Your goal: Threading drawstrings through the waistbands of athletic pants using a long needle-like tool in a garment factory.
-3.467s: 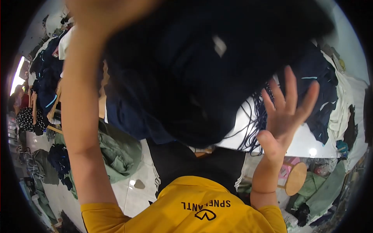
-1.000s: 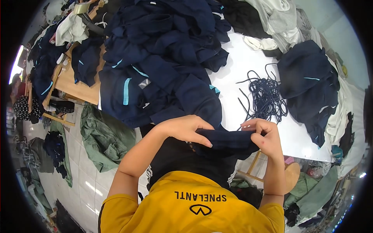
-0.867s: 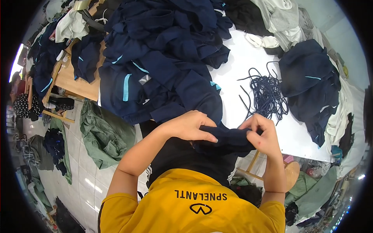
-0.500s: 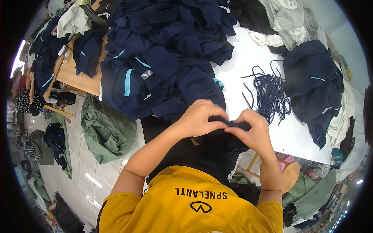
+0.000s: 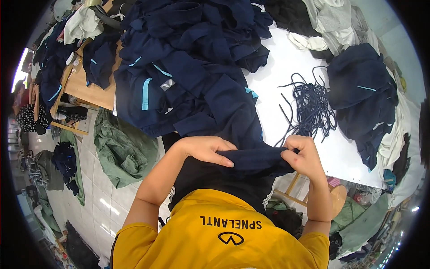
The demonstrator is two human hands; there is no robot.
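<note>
Between my hands a navy garment (image 5: 256, 160) is stretched sideways by its banded edge, just in front of my body. My left hand (image 5: 207, 149) pinches the left end, thumb on top and the other fingers partly hidden by cloth. At the right end my right hand (image 5: 303, 155) is closed around the band with its fingers curled in. The cloth runs up toward a large heap of navy garments (image 5: 188, 67) with light-blue strips; where one piece ends and another starts is hard to see.
A tangle of navy cords (image 5: 312, 110) lies on the white tabletop (image 5: 280, 58). Right of it is another navy garment pile (image 5: 363, 92). Green cloth (image 5: 123, 150) lies on the tiled floor to the left, near a wooden table (image 5: 96, 94). A round wooden stool (image 5: 337, 201) stands lower right.
My hands were close together, pinching dark cloth; now they are well apart, left hand leftward and lower, right hand slightly right, with the band stretched between them.
</note>
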